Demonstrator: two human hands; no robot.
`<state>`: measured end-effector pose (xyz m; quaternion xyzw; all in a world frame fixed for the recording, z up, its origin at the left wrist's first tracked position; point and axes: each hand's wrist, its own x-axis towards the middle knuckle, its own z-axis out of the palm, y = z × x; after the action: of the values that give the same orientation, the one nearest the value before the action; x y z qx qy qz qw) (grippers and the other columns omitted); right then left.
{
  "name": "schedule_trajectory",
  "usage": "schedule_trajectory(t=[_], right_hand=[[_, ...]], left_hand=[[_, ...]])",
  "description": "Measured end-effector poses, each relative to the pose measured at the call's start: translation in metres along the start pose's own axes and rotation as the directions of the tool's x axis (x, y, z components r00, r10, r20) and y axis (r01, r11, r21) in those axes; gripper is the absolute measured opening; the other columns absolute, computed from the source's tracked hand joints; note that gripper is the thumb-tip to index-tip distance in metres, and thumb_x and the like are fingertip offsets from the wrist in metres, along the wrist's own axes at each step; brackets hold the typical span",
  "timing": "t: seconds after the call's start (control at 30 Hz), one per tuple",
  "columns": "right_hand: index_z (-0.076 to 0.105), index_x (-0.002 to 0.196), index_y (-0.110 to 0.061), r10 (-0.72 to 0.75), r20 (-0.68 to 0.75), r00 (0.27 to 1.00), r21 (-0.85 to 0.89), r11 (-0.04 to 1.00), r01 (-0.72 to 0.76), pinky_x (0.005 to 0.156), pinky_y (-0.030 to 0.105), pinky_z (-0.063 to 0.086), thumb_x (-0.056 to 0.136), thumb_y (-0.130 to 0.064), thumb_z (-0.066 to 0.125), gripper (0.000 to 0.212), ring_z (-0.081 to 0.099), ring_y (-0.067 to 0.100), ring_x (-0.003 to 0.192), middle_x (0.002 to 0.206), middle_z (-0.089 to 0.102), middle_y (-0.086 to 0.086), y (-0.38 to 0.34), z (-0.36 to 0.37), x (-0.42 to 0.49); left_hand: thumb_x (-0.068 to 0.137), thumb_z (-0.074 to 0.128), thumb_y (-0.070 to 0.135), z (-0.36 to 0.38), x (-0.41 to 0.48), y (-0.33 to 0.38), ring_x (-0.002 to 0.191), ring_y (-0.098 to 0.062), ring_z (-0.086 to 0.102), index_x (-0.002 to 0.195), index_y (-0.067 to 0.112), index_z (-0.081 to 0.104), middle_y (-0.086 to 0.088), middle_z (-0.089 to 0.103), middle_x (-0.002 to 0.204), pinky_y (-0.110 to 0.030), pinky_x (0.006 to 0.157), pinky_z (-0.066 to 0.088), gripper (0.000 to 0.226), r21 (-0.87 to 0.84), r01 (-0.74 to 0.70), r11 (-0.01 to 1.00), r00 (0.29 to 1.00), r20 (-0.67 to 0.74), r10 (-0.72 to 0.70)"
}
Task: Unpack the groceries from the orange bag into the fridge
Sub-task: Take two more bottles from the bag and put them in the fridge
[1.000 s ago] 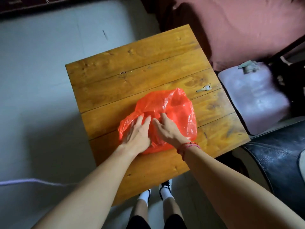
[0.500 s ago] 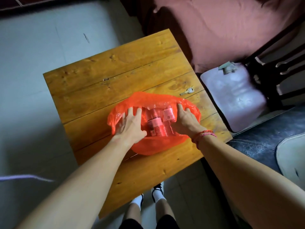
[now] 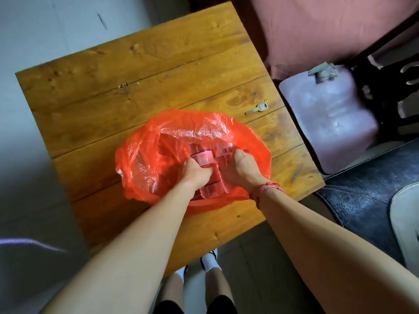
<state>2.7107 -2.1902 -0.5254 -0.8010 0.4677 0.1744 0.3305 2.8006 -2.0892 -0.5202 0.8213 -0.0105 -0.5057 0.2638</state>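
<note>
The orange bag (image 3: 192, 137) lay slumped open on the wooden table (image 3: 136, 75), near its front edge, with both hands inside its mouth. The left hand (image 3: 197, 172) had its fingers (image 3: 190, 164) curled round one bottle (image 3: 204, 157), and the right hand (image 3: 240, 166) was wrapped round a second bottle (image 3: 224, 150) lying just beside the first.

Both looked like clear plastic drink bottles lying on their sides, though the orange film tinted them and hid their caps, so their contents could only be guessed. If full, they would likely be moderately heavy and fairly rigid, with smooth walls that could slip in a loose grip. Taking each round the labelled middle, as the hands did here, seemed the surest hold. The bag itself was thin, limp film that would give no support and might cling to or drag with a bottle being lifted out.

The first bottle carried a pink label band. The second bottle's label showed a barcode. No brand name or other writing was legible at this size.

A small key (image 3: 257, 108) lay on the table beyond the bag.
</note>
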Motion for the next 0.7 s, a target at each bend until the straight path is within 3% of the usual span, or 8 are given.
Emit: schedule_trajectory(t=[0.1,0.2,0.23,0.33,0.47,0.53,0.6,0.7], right_hand=[[0.063,0.103,-0.005,0.052,0.076,0.996,0.036,0.998,-0.055,0.076,0.036,0.052,0.089,-0.042,0.059,0.040,0.066,0.035,0.093,0.102,0.070,0.016,0.004,0.004,0.014],[0.064,0.101,-0.014,0.046,0.134,0.990,0.087,0.995,-0.058,0.073,0.033,0.055,0.079,-0.056,0.070,0.048,0.068,0.024,0.084,0.093,0.071,0.004,0.006,0.001,0.023],[0.062,0.100,-0.014,0.043,0.144,0.989,0.088,0.995,-0.057,0.073,0.033,0.055,0.079,-0.055,0.071,0.047,0.067,0.022,0.082,0.094,0.071,0.004,0.007,0.001,0.025],[0.060,0.098,-0.013,0.054,0.163,0.985,0.066,0.996,-0.065,0.072,0.033,0.053,0.085,-0.046,0.068,0.036,0.065,0.024,0.084,0.096,0.069,0.006,0.008,-0.003,0.024],[0.046,0.067,-0.017,0.120,0.179,0.977,0.062,0.989,-0.133,0.056,0.034,0.045,0.087,-0.033,0.063,0.031,0.055,0.021,0.063,0.068,0.057,0.002,0.001,-0.005,0.023],[0.047,0.068,-0.018,0.092,0.281,0.955,0.040,0.993,-0.108,0.050,0.037,0.045,0.085,-0.043,0.065,0.035,0.045,0.017,0.060,0.060,0.049,-0.001,0.019,0.014,0.035],[0.053,0.076,-0.022,0.152,0.358,0.921,0.114,0.972,-0.204,0.051,0.028,0.050,0.075,-0.063,0.066,0.044,0.046,0.017,0.057,0.053,0.053,-0.001,0.031,0.029,0.043],[0.056,0.073,-0.014,0.120,0.266,0.957,0.206,0.962,-0.178,0.049,0.025,0.040,0.087,-0.042,0.059,0.032,0.051,0.018,0.058,0.066,0.056,0.001,0.001,0.001,0.023]], left_hand=[[0.063,0.081,0.045,0.011,0.011,-0.002,0.096,-0.022,0.064,0.109,0.021,0.065,0.000,0.068,0.106,-0.035,0.086,0.053,0.054,-0.069,0.027,0.997,0.999,-0.019,-0.029],[0.041,0.082,0.052,0.022,0.035,-0.017,0.102,-0.025,0.063,0.118,0.021,0.058,-0.004,0.066,0.111,-0.042,0.092,0.053,0.087,-0.081,0.039,0.996,0.997,-0.062,-0.044],[0.041,0.083,0.051,0.022,0.035,-0.016,0.103,-0.026,0.062,0.120,0.019,0.055,-0.004,0.065,0.112,-0.042,0.092,0.052,0.089,-0.083,0.036,0.996,0.997,-0.072,-0.042],[0.064,0.087,0.029,0.015,0.018,-0.002,0.099,-0.025,0.059,0.114,0.017,0.049,-0.004,0.061,0.107,-0.035,0.086,0.050,0.064,-0.120,0.059,0.991,0.996,-0.059,-0.067],[0.072,0.080,0.024,0.003,0.013,0.005,0.082,-0.020,0.058,0.111,0.017,0.046,-0.002,0.056,0.091,-0.028,0.067,0.047,0.052,-0.163,0.077,0.984,0.996,-0.034,-0.084],[0.073,0.078,0.025,-0.003,0.007,0.010,0.082,-0.020,0.058,0.108,0.016,0.045,-0.002,0.055,0.090,-0.028,0.066,0.047,0.050,-0.176,0.087,0.981,0.995,-0.025,-0.093],[0.075,0.076,0.022,-0.008,0.000,0.015,0.083,-0.021,0.059,0.107,0.014,0.045,-0.004,0.056,0.090,-0.028,0.065,0.049,0.046,-0.218,0.103,0.971,0.994,-0.001,-0.105],[0.078,0.072,0.017,-0.017,-0.012,0.024,0.075,-0.017,0.058,0.110,0.011,0.041,-0.007,0.054,0.091,-0.027,0.059,0.050,0.045,-0.293,0.117,0.949,0.993,0.041,-0.109]])
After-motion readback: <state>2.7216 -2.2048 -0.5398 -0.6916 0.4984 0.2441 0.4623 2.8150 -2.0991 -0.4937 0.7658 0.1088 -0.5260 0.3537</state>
